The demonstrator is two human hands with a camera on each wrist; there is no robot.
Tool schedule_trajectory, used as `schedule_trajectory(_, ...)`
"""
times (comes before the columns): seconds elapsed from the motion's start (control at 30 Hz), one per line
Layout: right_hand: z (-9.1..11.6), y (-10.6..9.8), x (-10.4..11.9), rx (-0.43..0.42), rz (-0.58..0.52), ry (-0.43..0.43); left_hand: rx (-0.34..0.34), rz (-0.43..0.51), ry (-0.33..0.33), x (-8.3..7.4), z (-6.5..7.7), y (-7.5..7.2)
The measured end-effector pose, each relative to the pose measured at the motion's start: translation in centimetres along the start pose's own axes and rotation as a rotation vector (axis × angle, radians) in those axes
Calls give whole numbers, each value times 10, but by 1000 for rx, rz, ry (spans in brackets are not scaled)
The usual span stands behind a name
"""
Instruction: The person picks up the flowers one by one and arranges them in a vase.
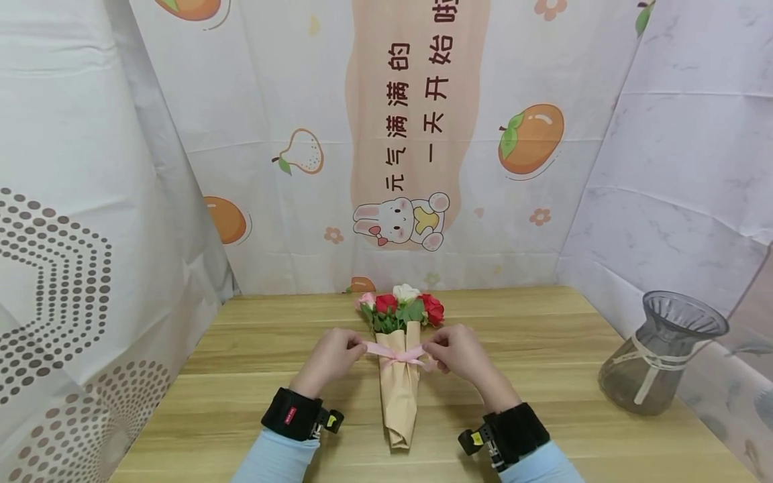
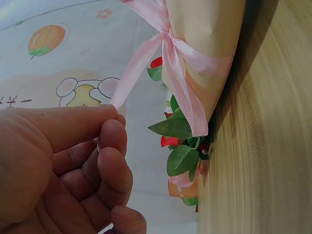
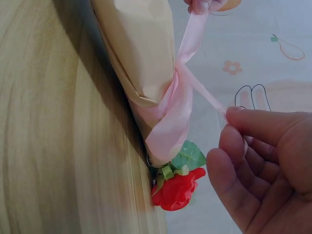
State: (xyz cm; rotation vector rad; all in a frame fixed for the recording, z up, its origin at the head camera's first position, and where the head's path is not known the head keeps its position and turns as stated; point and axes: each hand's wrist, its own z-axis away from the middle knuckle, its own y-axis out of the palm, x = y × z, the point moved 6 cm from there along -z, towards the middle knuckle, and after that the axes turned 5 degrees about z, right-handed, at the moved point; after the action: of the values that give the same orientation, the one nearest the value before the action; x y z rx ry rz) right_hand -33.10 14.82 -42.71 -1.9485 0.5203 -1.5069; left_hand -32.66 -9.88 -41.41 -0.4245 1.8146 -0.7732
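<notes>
A bouquet wrapped in brown kraft paper (image 1: pixel 398 402) lies on the table, its red, white and pink flowers (image 1: pixel 406 305) pointing away from me. Around the paper's upper part runs a pink ribbon (image 1: pixel 395 353), knotted at the front. My left hand (image 1: pixel 335 355) pinches one ribbon piece between thumb and index finger, left of the knot. On the other side, my right hand (image 1: pixel 460 352) pinches another piece the same way. Both pieces look stretched in the wrist views. A loose ribbon tail (image 2: pixel 187 97) hangs over the paper in the left wrist view.
A grey glass vase (image 1: pixel 649 355) with cord tied round its neck stands at the table's right edge. Printed cloth (image 1: pixel 290 80) hangs behind the wooden table (image 1: pixel 241 402) and along both sides. Each wrist wears a black strap with a small camera.
</notes>
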Motion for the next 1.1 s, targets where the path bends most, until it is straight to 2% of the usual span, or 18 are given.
schedule_trajectory(0.73, 1, -2, -4, 10, -14, 45, 51, 8, -51, 12, 0, 2)
schedule_trajectory(1.1, 1, -3, -8, 10, 48, 65, 60, 4, -55, 13, 2, 2)
